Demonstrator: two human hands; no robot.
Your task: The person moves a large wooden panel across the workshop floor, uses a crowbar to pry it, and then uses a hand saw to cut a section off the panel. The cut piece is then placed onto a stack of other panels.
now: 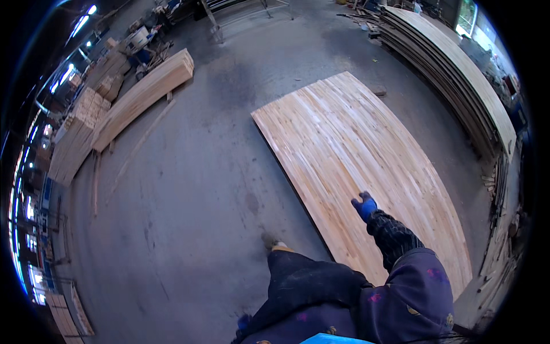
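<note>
Blue-gloved right hand [365,206], fingers parted, apparently reaches over the wooden panel [352,155] at three o'clock; gripping would call for an edge; left hand [243,323] unreadable.

Wooden panel [338,143] beneath the fingers [356,204] of the right hand [366,209]
Floor [189,195] to their left, board stack [146,97] farther left and ahead; sheet stack [450,71] ahead to the right.

1 downward fisheye, head height
</note>
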